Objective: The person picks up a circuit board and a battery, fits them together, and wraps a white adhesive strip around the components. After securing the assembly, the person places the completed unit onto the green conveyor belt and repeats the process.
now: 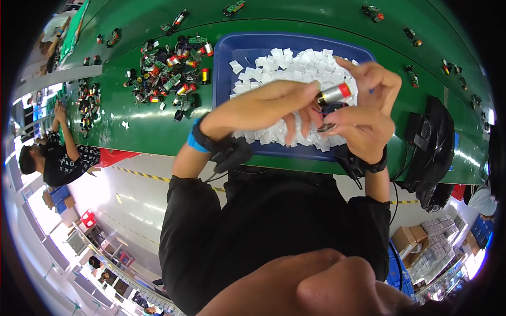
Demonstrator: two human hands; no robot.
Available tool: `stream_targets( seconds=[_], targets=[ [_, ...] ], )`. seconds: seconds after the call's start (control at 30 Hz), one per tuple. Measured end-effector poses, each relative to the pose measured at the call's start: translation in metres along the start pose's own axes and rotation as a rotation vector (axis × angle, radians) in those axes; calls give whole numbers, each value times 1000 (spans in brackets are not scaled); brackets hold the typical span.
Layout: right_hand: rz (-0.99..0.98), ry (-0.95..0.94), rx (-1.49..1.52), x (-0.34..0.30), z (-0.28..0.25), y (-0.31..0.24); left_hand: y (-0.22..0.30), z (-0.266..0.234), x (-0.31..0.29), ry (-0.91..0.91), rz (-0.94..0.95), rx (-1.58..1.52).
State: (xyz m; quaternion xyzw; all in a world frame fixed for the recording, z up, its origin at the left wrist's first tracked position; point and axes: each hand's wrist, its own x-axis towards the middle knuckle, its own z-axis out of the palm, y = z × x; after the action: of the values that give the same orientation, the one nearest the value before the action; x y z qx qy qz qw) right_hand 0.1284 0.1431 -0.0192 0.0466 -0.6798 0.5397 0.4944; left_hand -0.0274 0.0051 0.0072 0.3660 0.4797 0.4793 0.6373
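Observation:
Over a blue tray (223, 73) filled with small white square pieces (295, 62), I hold a small electronic assembly with a cylindrical battery (335, 94), silver with a red end. Thin wires and a dark part show below the battery. My left hand (263, 105) grips the assembly's left side, its thumb at the battery's dark end and the other fingers curled below. Pinched around the lower part is my right hand (369, 124), with its upper fingers raised and bent. Whatever lies between the fingertips is partly hidden.
A heap of similar battery assemblies (171, 71) lies left of the tray on the green table (132, 118). More assemblies are scattered along the far side and right. A black bag (435, 137) sits at the right edge. Another person (63, 158) works at the far left.

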Motion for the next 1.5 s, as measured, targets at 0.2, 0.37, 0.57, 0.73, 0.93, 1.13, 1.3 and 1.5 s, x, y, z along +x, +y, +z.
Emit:
stream_targets(
  seconds=[0.2,0.37,0.57,0.73,0.93,1.13,1.3,1.5],
  targets=[
    [-21,-409,-251,1,-30,3,-4,11,1,1,15,-288],
    [199,-388,-350,6,-20,-11,-11,10,4,176,177,-186],
    [297,-347,-344,-1,-12,-9,-13,14,10,266,204,-199],
    [631,-185,-57,-6,-9,-13,-27,15,13,406,316,-94],
    [939,-175,137,-6,-15,-12,-25,18,9,425,318,247],
    [1123,-150,545,5,-28,-8,-25,12,6,439,460,654],
    [999,-157,283,-1,-21,-5,-13,8,2,299,198,-179],
    [340,-347,-386,16,-14,-12,-21,2,2,332,250,115]
  ],
)
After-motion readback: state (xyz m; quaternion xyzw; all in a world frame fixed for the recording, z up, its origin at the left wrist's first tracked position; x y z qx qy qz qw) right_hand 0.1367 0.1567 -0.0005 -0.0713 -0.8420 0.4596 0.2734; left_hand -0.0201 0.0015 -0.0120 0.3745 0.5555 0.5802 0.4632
